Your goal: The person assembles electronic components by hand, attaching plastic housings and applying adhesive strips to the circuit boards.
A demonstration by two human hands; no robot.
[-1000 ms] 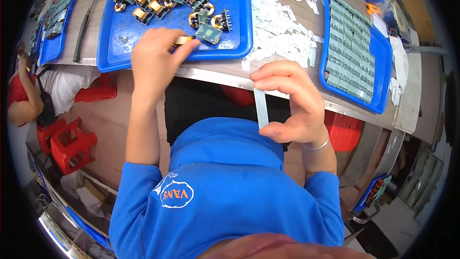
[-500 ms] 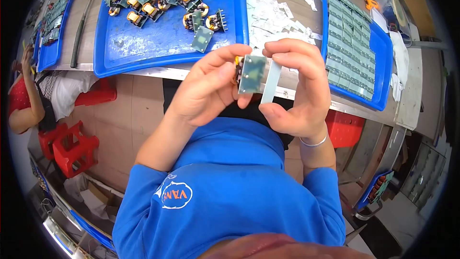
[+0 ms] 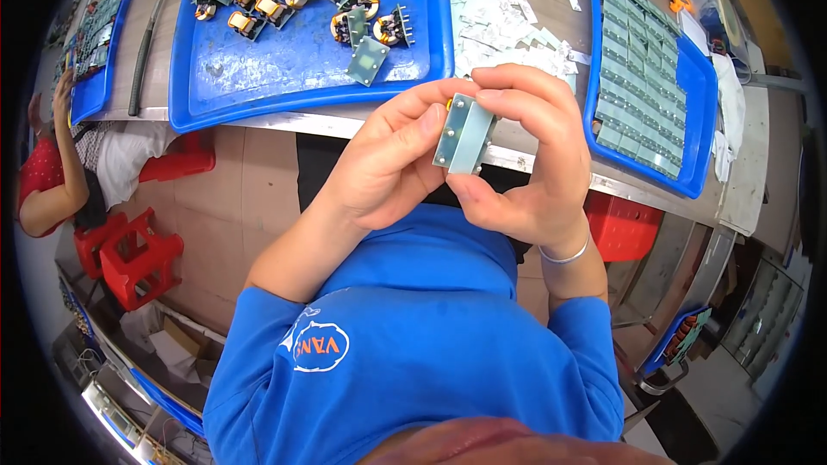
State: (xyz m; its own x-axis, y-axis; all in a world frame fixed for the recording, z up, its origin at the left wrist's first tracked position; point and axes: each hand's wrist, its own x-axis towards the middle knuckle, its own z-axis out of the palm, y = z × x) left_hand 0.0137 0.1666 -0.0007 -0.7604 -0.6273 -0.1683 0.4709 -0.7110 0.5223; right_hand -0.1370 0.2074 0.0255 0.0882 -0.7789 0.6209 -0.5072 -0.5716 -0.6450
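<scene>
In front of my body, my left hand grips a small green circuit board by its left side, thumb along the edge. Solder points dot the face turned up; the underside is mostly hidden by my fingers. My right hand pinches a pale, narrow strip at its two ends, between thumb and fingers. The strip lies lengthwise over the board's face, leaving the board's left part bare. Whether it is stuck down or merely resting, I cannot tell.
Ahead left, a blue tray carries loose boards with coils. Loose pale strips lie beside it. Another blue tray on the right contains rows of boards. A long-handled tool and another person's arm are at left.
The strip has moved left from beside the board onto its face. My hands have come closer together, and the board has turned slightly.
</scene>
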